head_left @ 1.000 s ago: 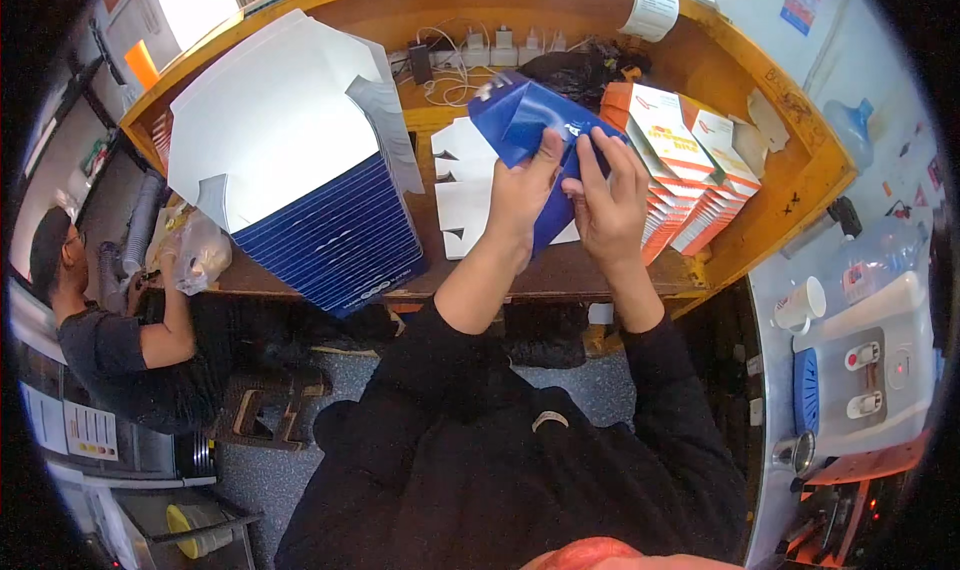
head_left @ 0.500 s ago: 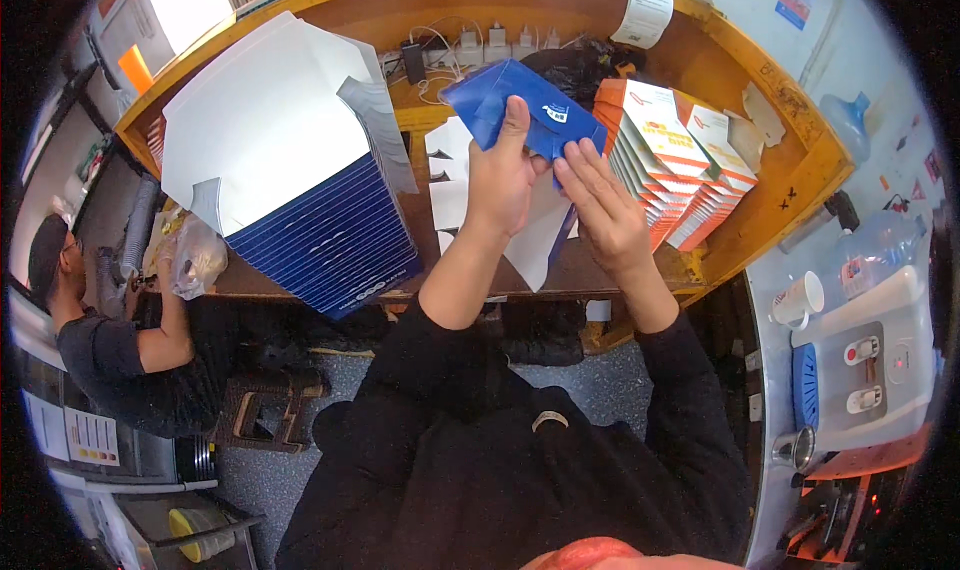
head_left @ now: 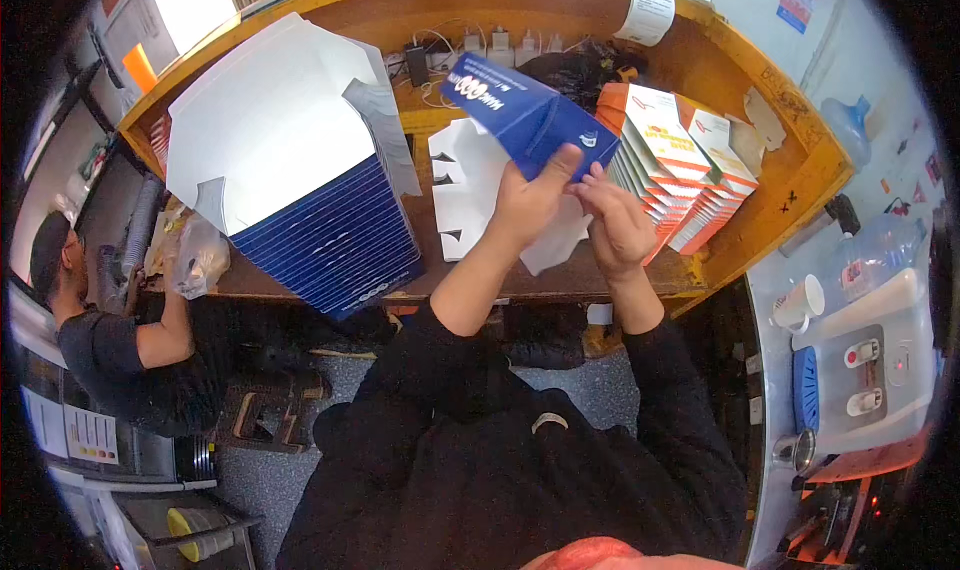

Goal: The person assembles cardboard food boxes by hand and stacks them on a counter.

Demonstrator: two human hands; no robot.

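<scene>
A partly folded blue cardboard box (head_left: 535, 120) is held over the table, its long printed side tilted up to the left. My left hand (head_left: 537, 200) grips its lower side, thumb lying on the outer face. At the box's lower right corner, my right hand (head_left: 618, 220) has its fingertips closed on the edge; the exact pinch is partly hidden. Below lie flat white cardboard blanks (head_left: 468, 185) with cut slots. To the left stands a tall stack of nested blue boxes (head_left: 330, 240), white inside.
Orange-and-white cartons (head_left: 660, 155) are stacked at the right of the wooden table (head_left: 270, 284). Chargers (head_left: 500, 40) and cables line the back, beside a black plastic bag (head_left: 575, 75). Another person (head_left: 130, 360) sits at the left near a clear bag (head_left: 200, 260). A water dispenser (head_left: 890, 360) stands at the right.
The blue box has turned, so its long printed side now shows and extends up to the left. My right hand has gone from flat against the box to curled fingers at its corner.
</scene>
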